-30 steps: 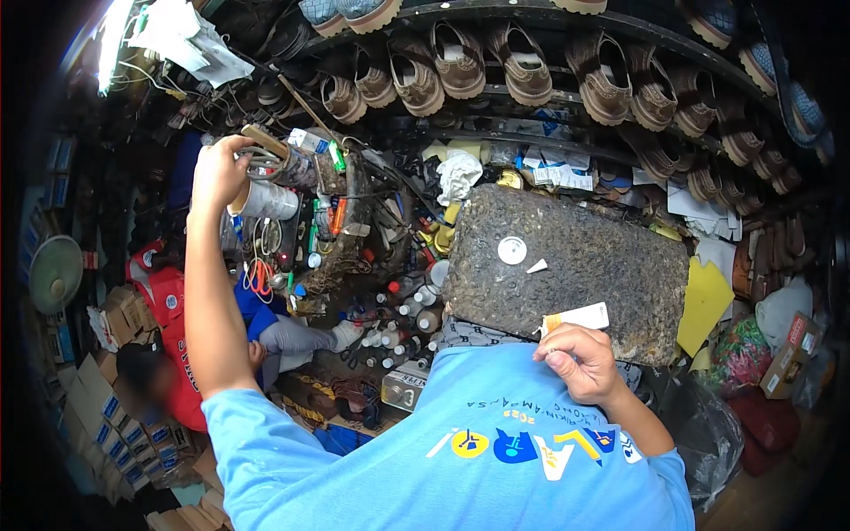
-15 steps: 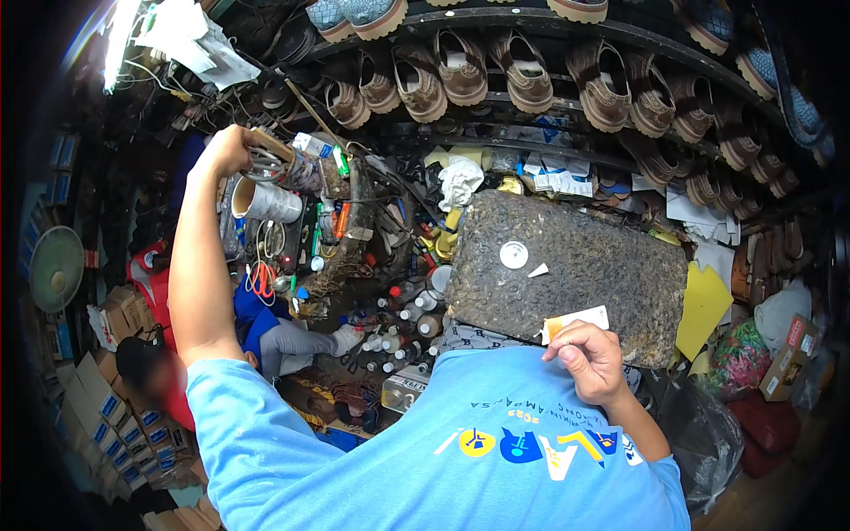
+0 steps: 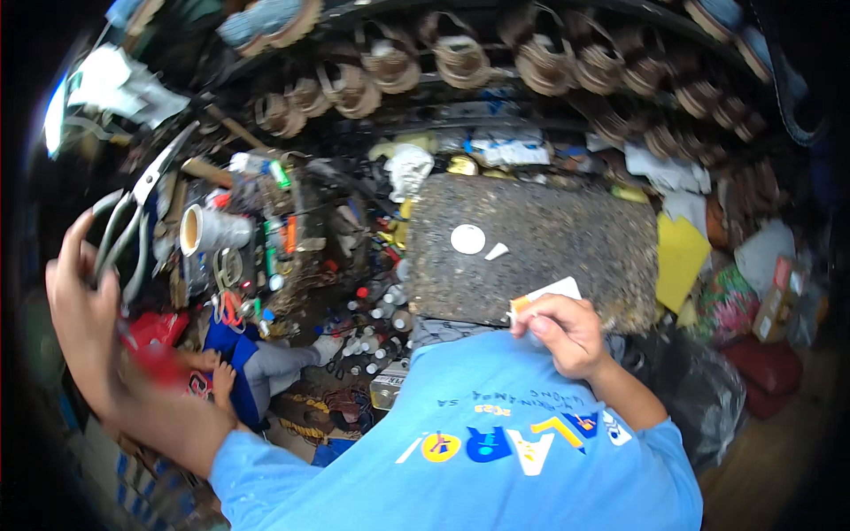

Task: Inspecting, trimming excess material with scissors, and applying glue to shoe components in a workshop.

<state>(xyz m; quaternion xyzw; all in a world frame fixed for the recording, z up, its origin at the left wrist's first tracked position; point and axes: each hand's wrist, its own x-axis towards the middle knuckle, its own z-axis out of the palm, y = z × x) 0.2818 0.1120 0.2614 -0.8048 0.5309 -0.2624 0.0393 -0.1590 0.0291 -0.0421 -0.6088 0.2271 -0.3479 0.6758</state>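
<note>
Far out at the left edge, left hand (image 3: 84, 314) raised and closed around the grey handles of a long pair of metal scissors (image 3: 133, 226), blades pointing up and to the right toward the cluttered shelf, somewhat blurred. Lower right of centre, right hand (image 3: 567, 332) pinching a small white card with an orange corner (image 3: 544, 296) between thumb and curled fingers, held over the near edge of the dark, rough stone slab (image 3: 567, 239). Lying on that slab, well apart from the card, a small round white disc (image 3: 467, 239) and just beside it a white sliver (image 3: 497, 251). Between the two hands, a heap of small bottles and tubes (image 3: 376, 310), plus a white roll of tape (image 3: 208, 232) near the scissors. Above, a row of brown woven sandals (image 3: 460, 57) hung along a curved rail. At the slab's right end, a yellow sheet (image 3: 680, 257). Bottom of view filled by a blue printed shirt (image 3: 496, 442)
</note>
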